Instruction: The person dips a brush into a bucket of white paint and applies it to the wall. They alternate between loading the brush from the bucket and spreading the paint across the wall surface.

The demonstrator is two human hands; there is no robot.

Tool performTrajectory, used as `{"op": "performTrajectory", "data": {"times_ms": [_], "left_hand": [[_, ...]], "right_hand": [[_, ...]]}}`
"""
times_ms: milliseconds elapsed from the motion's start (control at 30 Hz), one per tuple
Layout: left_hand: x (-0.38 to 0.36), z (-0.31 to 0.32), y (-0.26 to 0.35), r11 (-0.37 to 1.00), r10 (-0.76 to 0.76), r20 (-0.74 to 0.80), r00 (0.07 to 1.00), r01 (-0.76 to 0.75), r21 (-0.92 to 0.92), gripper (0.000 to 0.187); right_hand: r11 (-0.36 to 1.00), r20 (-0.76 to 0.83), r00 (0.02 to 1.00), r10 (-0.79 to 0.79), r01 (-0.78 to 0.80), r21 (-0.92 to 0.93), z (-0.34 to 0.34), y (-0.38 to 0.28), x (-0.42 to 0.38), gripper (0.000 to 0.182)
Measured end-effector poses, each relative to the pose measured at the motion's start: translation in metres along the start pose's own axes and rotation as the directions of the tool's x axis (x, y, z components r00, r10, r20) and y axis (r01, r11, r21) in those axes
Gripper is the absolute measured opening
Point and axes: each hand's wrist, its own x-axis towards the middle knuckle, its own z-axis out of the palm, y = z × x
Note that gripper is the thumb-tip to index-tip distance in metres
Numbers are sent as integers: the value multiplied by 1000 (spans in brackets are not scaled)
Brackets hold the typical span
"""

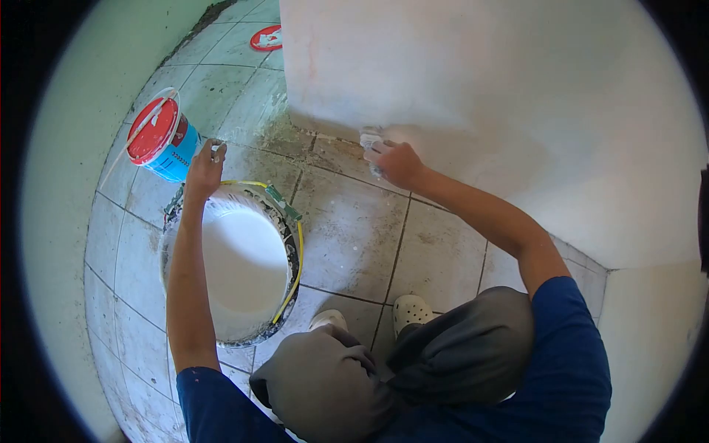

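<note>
My right hand is closed round a whitish, paint-smeared rag or sponge; which of the two, I cannot make out. It is low against the pale wall, just above the floor. My left hand is raised past the far rim of a large round bucket, with its fingers curled in. A small pale spot shows at those fingertips, too small to name. White liquid partly fills the bucket, and a yellow band runs along its rim. Beyond the left hand stands a blue paint pail.
The pail has a red lid with a thin stick lying across it. Another red lid lies on the tiles by the wall's corner. Dirty white floor tiles surround my feet in pale clogs. A greenish wall bounds the left side.
</note>
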Motion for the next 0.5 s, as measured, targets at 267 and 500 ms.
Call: {"op": "performTrajectory", "data": {"times_ms": [267,500], "left_hand": [[0,5,-15,991,47,23,999,-44,-124,30],[2,-3,1,930,-176,141,974,211,-301,33]], "right_hand": [[995,-587,807,65,-9,98,-204,47,2,19],[966,-355,924,144,-209,-150,-82,33,-54,27]]}}
